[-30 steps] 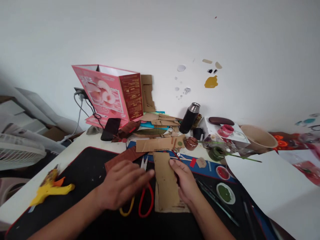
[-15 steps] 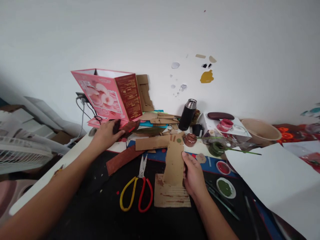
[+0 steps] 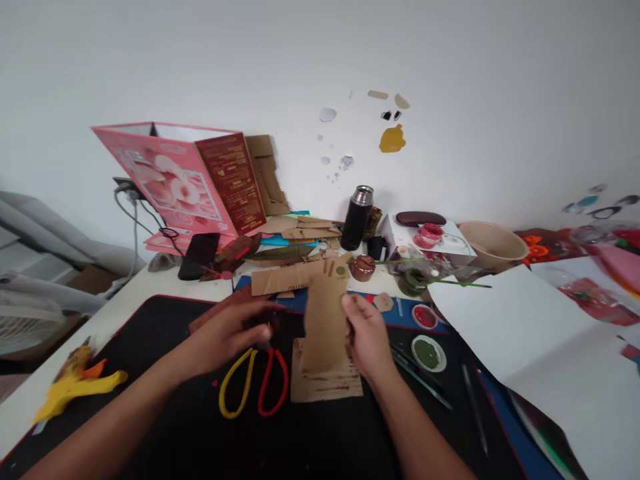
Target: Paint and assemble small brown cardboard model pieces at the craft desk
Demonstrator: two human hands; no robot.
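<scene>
My right hand (image 3: 367,337) grips the right edge of an upright strip of brown cardboard (image 3: 324,320) between thumb and fingers. Below and behind that strip, a second cardboard piece (image 3: 325,392) with reddish-brown streaks lies on the black mat. My left hand (image 3: 233,333) hovers over the scissors (image 3: 249,383), fingers apart and holding nothing that I can see. It hides the blades; the yellow and red handles show beneath it. Partly behind the hand lies a brown-painted cardboard strip (image 3: 220,312).
A yellow glue gun (image 3: 77,383) lies at the left. Farther back are a black phone (image 3: 199,255), a pink box (image 3: 175,183), cardboard scraps and a black thermos (image 3: 357,219). To the right are a green paint lid (image 3: 429,353), a red paint lid (image 3: 425,317), brushes and white paper (image 3: 500,327).
My left hand has come back from the phone beside the pink box to over the scissors. My right hand keeps hold of the cardboard strip. The view has shifted to the right.
</scene>
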